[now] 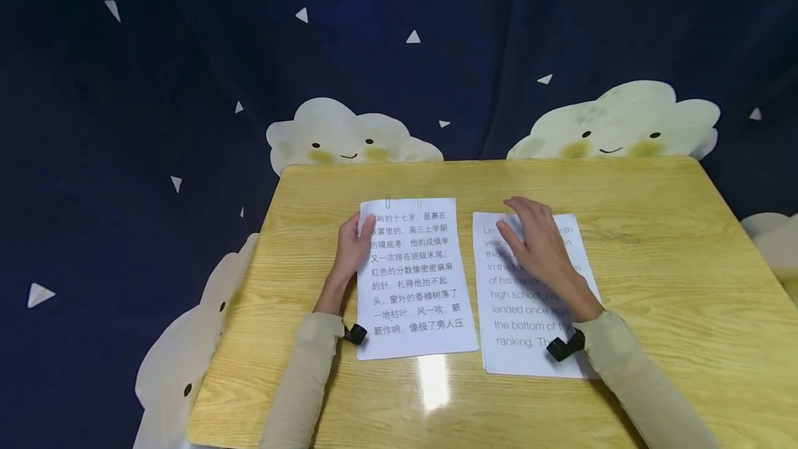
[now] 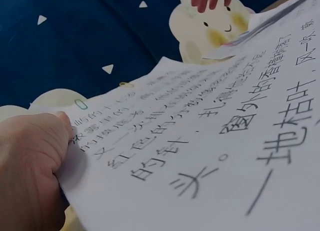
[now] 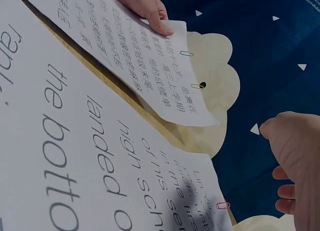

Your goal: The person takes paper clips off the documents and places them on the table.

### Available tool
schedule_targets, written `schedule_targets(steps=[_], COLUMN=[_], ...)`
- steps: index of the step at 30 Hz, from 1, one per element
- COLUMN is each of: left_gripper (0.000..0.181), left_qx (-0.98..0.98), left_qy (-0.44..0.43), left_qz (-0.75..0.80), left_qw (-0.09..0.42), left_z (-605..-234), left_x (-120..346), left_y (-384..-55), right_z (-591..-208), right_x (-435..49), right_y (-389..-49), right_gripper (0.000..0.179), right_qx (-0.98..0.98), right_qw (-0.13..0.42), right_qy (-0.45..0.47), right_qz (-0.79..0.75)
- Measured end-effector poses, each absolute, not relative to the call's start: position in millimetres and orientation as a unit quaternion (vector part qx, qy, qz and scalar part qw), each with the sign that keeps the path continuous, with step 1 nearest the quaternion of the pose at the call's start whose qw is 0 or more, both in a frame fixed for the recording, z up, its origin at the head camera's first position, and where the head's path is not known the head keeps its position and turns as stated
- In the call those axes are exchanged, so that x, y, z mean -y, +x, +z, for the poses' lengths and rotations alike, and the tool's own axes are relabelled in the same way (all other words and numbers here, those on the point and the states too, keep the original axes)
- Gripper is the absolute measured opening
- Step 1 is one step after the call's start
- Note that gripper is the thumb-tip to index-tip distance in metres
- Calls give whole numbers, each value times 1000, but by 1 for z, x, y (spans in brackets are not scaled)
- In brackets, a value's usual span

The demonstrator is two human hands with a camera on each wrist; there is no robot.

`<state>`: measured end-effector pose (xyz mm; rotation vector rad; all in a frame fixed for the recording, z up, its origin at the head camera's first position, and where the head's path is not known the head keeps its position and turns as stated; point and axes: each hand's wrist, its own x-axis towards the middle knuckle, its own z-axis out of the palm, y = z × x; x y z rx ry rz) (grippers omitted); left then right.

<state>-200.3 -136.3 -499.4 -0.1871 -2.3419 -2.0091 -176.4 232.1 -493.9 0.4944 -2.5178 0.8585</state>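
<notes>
My left hand (image 1: 352, 244) grips the left edge of a sheaf of paper with large Chinese text (image 1: 414, 283), thumb on the top face. A green paper clip (image 2: 81, 104) and a yellow paper clip (image 2: 126, 84) sit on its top edge. The sheaf looks tilted up in the left wrist view. To its right lies a stack of paper with English text (image 1: 524, 317), a pink paper clip (image 3: 223, 205) on its top edge. My right hand (image 1: 542, 248) hovers above this stack, fingers loosely bent and holding nothing, its shadow falling on the print.
Both papers are over a light wooden table (image 1: 661, 248) with rounded corners. Behind it hangs a dark blue curtain (image 1: 474, 75) with white triangles and smiling clouds. A bright light reflection (image 1: 433, 380) shows on the wood near the front.
</notes>
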Motion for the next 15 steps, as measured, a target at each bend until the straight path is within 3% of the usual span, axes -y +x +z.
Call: schedule_targets(steps=[15], left_gripper=[29], left_qx=[740], left_qy=[-60], left_qz=[-666], left_qw=[67], left_z=[-492], left_x=[151], left_y=[-200], right_z=[-492], right_x=[-229], right_y=[-174], right_gripper=[36], right_qx=[900], right_qw=[224], right_qy=[184], right_qz=[325])
